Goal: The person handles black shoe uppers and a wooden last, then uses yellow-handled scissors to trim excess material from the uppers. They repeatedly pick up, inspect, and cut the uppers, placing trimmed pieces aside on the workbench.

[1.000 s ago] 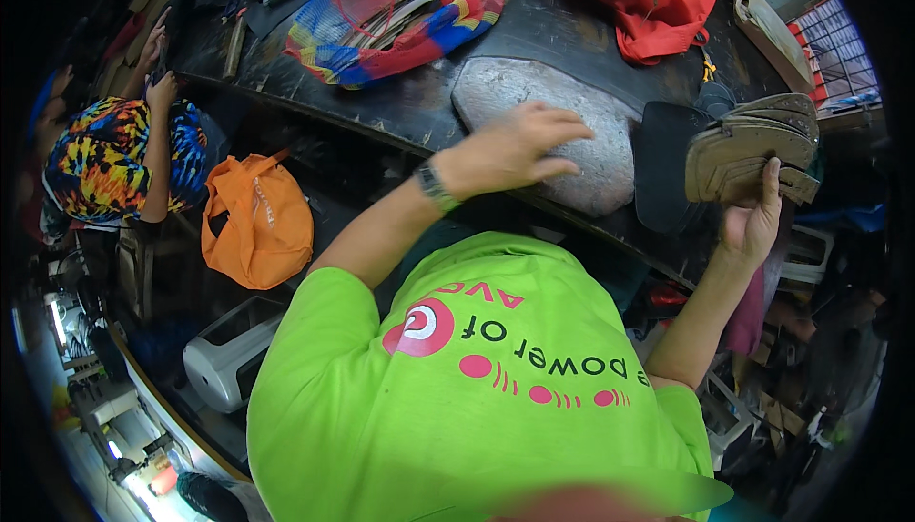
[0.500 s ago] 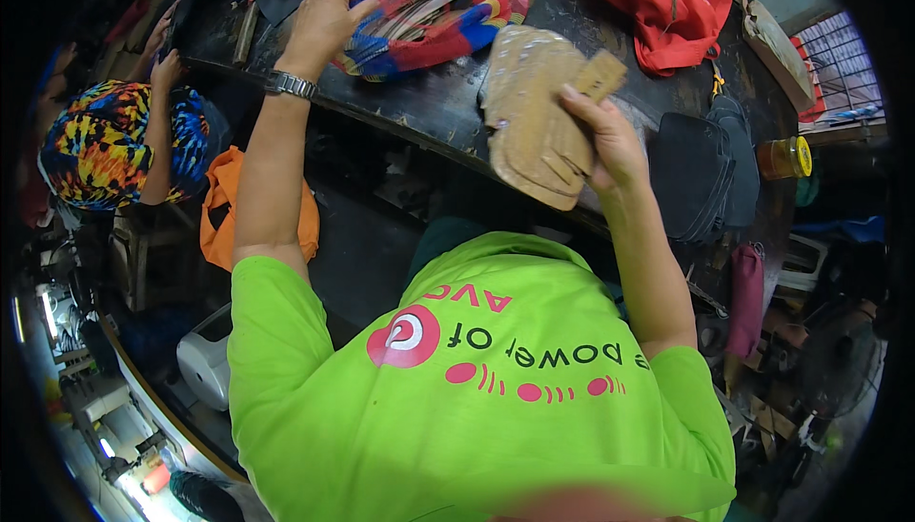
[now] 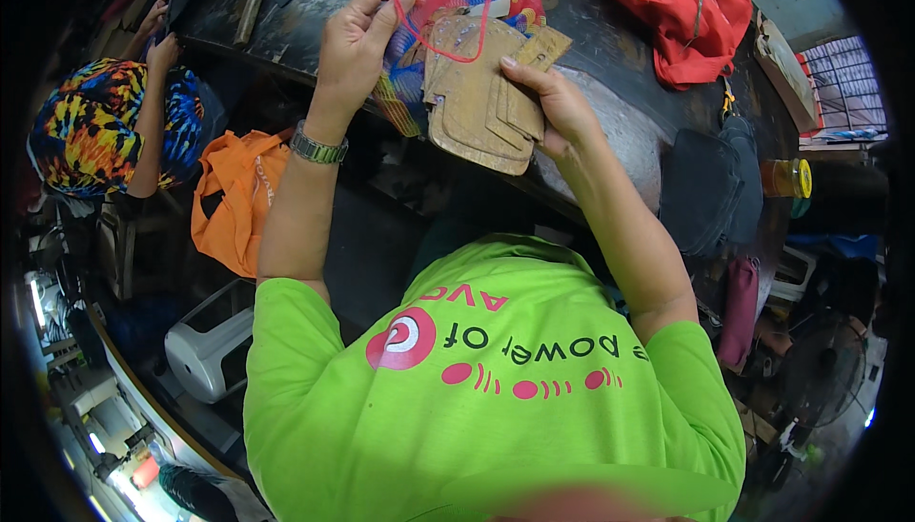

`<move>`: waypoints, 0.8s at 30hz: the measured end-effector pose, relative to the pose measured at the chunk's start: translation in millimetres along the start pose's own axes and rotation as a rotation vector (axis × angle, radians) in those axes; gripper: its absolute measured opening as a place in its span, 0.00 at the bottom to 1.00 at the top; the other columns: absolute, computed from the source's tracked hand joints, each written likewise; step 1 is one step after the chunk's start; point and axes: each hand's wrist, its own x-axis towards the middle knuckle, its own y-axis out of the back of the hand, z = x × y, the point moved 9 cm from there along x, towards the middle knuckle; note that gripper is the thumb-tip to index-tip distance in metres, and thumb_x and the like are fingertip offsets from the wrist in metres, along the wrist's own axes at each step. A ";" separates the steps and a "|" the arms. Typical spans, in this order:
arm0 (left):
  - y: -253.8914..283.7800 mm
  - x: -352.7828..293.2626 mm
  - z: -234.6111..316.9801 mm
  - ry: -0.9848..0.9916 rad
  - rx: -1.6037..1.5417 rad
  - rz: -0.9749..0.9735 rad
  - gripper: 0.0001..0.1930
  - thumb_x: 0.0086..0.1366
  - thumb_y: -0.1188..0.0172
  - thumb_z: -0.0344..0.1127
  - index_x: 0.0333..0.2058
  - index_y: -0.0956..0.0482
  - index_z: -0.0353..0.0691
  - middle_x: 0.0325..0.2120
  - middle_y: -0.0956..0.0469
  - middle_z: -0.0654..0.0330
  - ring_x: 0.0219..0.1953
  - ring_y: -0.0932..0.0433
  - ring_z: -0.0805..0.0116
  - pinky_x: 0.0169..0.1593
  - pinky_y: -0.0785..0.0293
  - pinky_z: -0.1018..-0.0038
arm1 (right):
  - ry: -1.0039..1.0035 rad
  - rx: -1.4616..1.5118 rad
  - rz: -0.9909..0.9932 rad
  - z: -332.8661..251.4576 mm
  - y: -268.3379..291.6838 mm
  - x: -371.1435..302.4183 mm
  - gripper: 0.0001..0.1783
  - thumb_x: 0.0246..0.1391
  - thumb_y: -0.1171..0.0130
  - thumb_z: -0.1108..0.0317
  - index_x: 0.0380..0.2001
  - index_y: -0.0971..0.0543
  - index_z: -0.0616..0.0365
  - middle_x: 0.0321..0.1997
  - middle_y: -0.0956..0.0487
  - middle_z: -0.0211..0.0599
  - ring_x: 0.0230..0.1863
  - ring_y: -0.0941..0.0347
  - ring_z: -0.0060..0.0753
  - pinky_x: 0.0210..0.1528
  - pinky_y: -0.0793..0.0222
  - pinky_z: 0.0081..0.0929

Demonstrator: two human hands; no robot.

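Observation:
My left hand [image 3: 360, 45] pinches the red drawstring of a colourful mesh bag [image 3: 401, 93] in red, blue and yellow. The cord [image 3: 484, 19] loops across the bag's mouth. In my right hand [image 3: 562, 114] is a stack of brown cardboard templates [image 3: 477, 126], thumb on top and fingers underneath. These curved, worn pieces lie at the mouth of the bag, with their upper ends behind the cord loop. How far they sit inside the net is hard to make out. Both hands are over the front edge of the dark worktable [image 3: 286, 45].
A red cloth bag [image 3: 672, 17] lies at the right back of the table. Dark grey fabric pieces [image 3: 710, 184] and a yellow-lidded jar [image 3: 786, 179] are at the right. A co-worker in a patterned shirt [image 3: 91, 131] sits at left, near an orange bag [image 3: 229, 198] and a white stool [image 3: 205, 355].
The cardboard templates have moved left, from beside the mesh bag to its mouth. My left hand has come nearer and now lifts the bag's red cord.

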 end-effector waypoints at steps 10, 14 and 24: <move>23.2 -7.6 -17.2 0.111 -0.061 0.128 0.11 0.71 0.43 0.37 0.41 0.19 0.36 0.30 0.21 0.69 0.31 0.28 0.86 0.36 0.30 0.85 | 0.113 -0.263 -0.046 -9.1 -32.2 22.6 0.19 0.60 0.41 0.69 0.52 0.30 0.65 0.50 0.21 0.45 0.47 0.20 0.37 0.50 0.21 0.36; 7.7 -12.7 -10.8 0.048 0.253 -0.027 0.10 0.67 0.37 0.36 0.41 0.19 0.36 0.27 0.21 0.71 0.28 0.29 0.87 0.31 0.32 0.86 | 0.197 -0.280 -0.027 -3.8 -35.4 24.4 0.30 0.60 0.40 0.68 0.60 0.42 0.63 0.56 0.27 0.45 0.55 0.26 0.33 0.55 0.25 0.37; 5.8 1.0 -11.8 -0.007 0.213 0.081 0.15 0.64 0.34 0.40 0.42 0.19 0.35 0.23 0.22 0.69 0.25 0.28 0.84 0.28 0.31 0.82 | 0.329 -0.487 -0.125 -13.0 -54.1 27.9 0.47 0.55 0.34 0.70 0.70 0.51 0.57 0.56 0.26 0.43 0.54 0.25 0.31 0.58 0.30 0.32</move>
